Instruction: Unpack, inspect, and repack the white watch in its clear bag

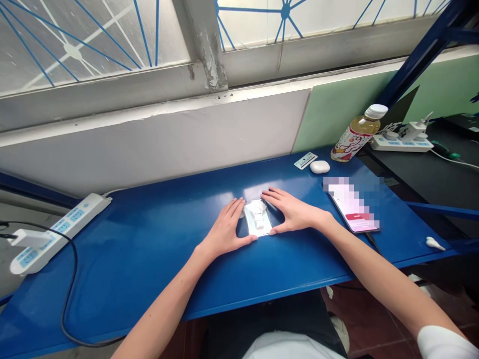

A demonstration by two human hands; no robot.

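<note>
On the blue table (149, 239) in front of me lies a flat white rectangular piece (264, 227), with a small white object, possibly a coiled cable with a plug (259, 215), on top of it. My left hand (229, 227) rests at its left side, fingers stretched forward and thumb reaching to its near left corner. On the other side, my right hand (290, 208) has its fingers spread, with the thumb by the near right corner. Neither hand is closed around anything. Something small and dark, partly hidden, shows under the right fingers.
A white power strip (86, 212) with a black cable (75, 279) is at the left. To the right are a phone (352, 209), an earbud case (320, 167), a card (306, 160), a drink bottle (355, 134), an earbud (434, 243) and another power strip (402, 143).
</note>
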